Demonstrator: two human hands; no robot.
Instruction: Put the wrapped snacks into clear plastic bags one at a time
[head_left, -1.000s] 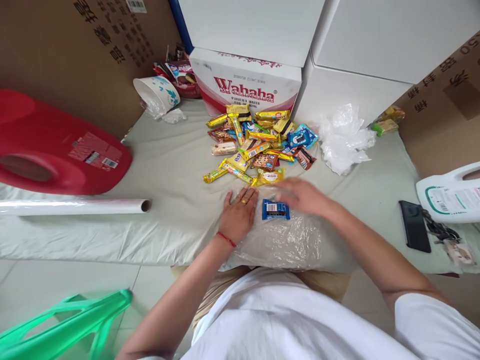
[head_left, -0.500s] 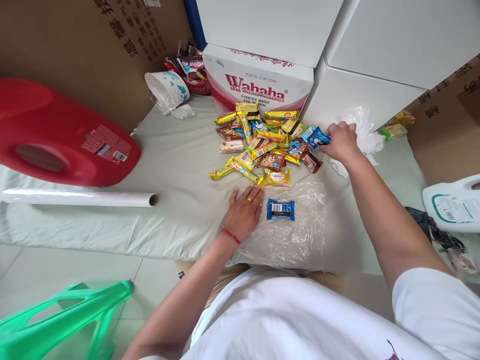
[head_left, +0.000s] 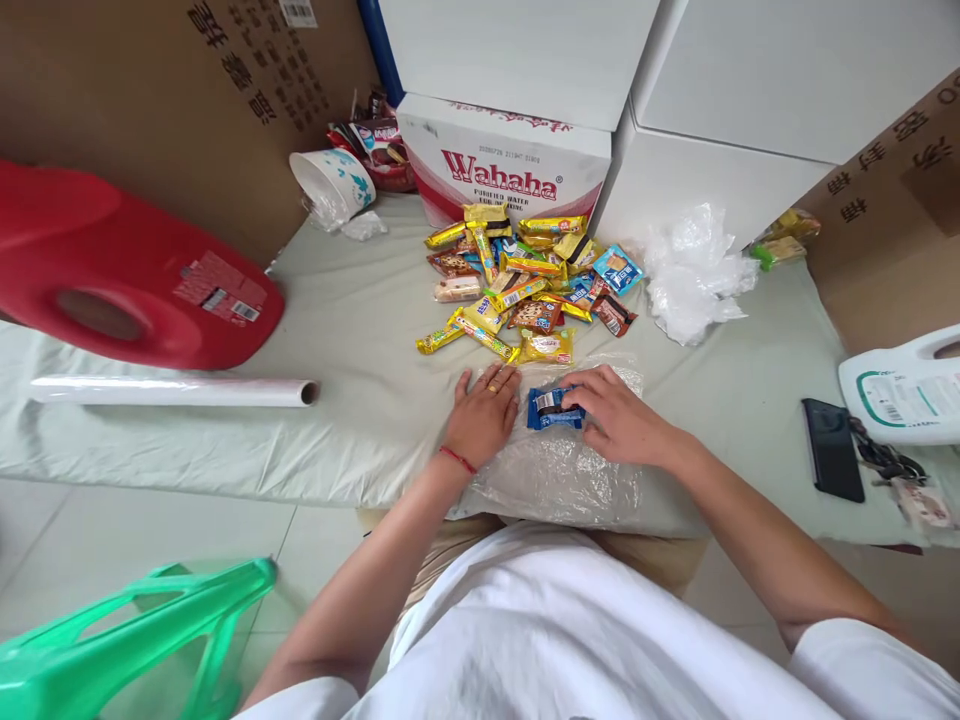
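My left hand (head_left: 484, 415) lies flat, fingers spread, at the left edge of a clear plastic film sheet (head_left: 559, 485). On that film are blue wrapped snack packets (head_left: 546, 406), two close together and partly overlapping. My right hand (head_left: 619, 415) has its fingers bent over the right end of these packets, gripping one; its fingertips partly cover them. Just beyond both hands spreads a pile of wrapped snacks (head_left: 525, 290) in yellow, brown and blue. A light-blue packet (head_left: 618, 269) lies at the right side of the pile.
Behind the pile stands a Wahaha carton (head_left: 510, 165). Crumpled clear plastic (head_left: 697, 275) lies to its right. At left are a red jug (head_left: 142, 270), a film roll (head_left: 172, 391) and a paper cup (head_left: 337, 182). A phone (head_left: 832, 450) and white bottle (head_left: 907, 385) are at right.
My right hand has come from the right of the pile towards me, bringing a blue snack packet onto the film beside the other one. My left hand stays flat.
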